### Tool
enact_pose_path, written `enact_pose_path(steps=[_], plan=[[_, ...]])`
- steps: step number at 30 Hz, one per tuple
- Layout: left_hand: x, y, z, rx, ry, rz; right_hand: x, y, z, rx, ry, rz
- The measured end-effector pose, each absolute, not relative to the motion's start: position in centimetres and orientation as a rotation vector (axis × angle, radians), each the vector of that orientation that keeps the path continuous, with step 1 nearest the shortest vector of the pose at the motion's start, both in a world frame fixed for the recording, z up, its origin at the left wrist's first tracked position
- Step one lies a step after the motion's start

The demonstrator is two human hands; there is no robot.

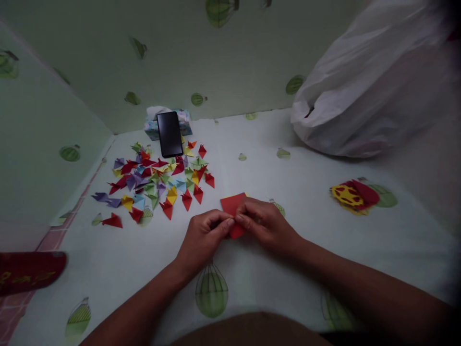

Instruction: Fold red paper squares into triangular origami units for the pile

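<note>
My left hand and my right hand meet over the middle of the table. Thumbs and fingertips of both are pinched together at red paper. The paper shows above and below the fingertips, with a thin yellow edge along its top. Whether the fingers grip a separate small folded piece on top of it is hard to make out. Beyond my left hand lies a spread of folded paper cranes in red, purple, yellow, green and blue.
A black phone leans on a tissue box behind the cranes. A large white plastic bag stands back right. Red and yellow paper cutouts lie to the right. A dark red object with yellow lettering is at the left edge.
</note>
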State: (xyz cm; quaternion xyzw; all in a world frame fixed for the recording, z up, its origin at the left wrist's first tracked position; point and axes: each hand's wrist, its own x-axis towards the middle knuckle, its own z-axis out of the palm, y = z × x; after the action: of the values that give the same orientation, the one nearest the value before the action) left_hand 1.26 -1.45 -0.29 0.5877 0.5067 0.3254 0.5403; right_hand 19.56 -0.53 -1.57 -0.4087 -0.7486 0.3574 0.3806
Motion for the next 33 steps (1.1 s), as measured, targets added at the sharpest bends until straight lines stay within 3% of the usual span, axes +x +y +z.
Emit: enact_pose_path(steps=[13,20,25,33], plan=[[1.3,-1.7,-0.5,1.349,1.258,0.959,19.4,-0.7,-1.8,-1.077,-1.853,0.938],[0.1,-0.8,-0.9,1.397,1.132,1.092,19.6,-0.4,-1.4,-1.072,-1.349,1.547],[0.4,-0.9,-0.7,1.516,1.024,1.041,19.3,-0.7,-1.8,-0.943,-1.149,1.754],[1.1,-1.3,-0.6,1.178,1.173,1.074,19.1,-0.6,-1.9,-0.868,-1.209,1.661]])
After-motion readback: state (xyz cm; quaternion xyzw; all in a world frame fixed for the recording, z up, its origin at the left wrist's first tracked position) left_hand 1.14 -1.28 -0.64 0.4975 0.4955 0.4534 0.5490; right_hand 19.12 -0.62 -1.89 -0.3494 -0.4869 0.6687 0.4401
